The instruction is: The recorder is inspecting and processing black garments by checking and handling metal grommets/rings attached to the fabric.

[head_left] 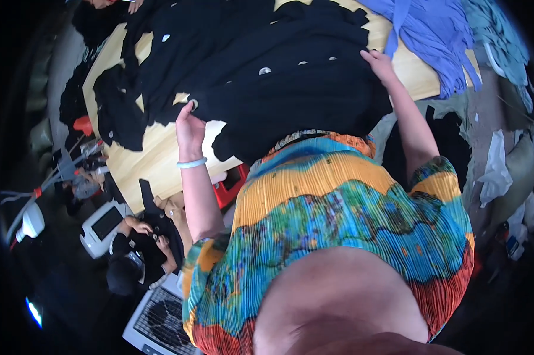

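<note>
A large black garment (302, 89) is spread over the wooden table and hangs down against my front. Several small shiny round pieces, which look like buttons (264, 71), show along it. At the garment's left edge, my left hand (189, 130), with a pale bangle on the wrist, is closed with the thumb up, close to a shiny round piece (194, 105). My right hand (379, 64) pinches the garment's right edge, farther from me. The cloth between both hands lies fairly flat; the fingertips under it are hidden.
More black cloth (119, 109) covers the table's left part. A blue-purple garment (435, 41) hangs over the right end of the wooden table (146, 168). A red stool (228, 188) stands beneath. Another person (134, 260) works at lower left, near a grey-framed fan (160, 316).
</note>
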The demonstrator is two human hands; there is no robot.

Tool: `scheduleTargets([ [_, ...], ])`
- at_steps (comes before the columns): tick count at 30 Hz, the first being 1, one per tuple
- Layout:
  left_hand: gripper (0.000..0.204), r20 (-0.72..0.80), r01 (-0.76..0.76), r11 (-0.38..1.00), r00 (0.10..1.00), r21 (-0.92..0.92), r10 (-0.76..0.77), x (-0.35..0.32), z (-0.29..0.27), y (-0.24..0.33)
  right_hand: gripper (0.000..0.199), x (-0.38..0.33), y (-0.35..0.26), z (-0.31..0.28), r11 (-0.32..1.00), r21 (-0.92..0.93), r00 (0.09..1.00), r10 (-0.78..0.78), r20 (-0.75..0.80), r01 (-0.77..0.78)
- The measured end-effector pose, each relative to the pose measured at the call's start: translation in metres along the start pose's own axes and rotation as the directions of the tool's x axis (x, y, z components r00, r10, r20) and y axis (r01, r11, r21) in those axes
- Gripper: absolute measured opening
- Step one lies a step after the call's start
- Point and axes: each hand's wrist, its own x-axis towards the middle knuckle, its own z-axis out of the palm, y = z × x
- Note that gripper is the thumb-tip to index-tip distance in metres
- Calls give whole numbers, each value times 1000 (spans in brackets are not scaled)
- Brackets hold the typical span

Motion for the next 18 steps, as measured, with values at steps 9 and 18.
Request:
scheduleTargets([
  [9, 40, 434, -190, 972, 870, -139, 232, -120, -10, 44, 23, -57, -156, -155, 845, -230, 669, -525, -527, 482],
  [18, 24, -22, 183, 978, 983, 104, -181, -31, -34, -119, 40, 35, -109, -90, 565, -803, 859, -492, -142, 190],
])
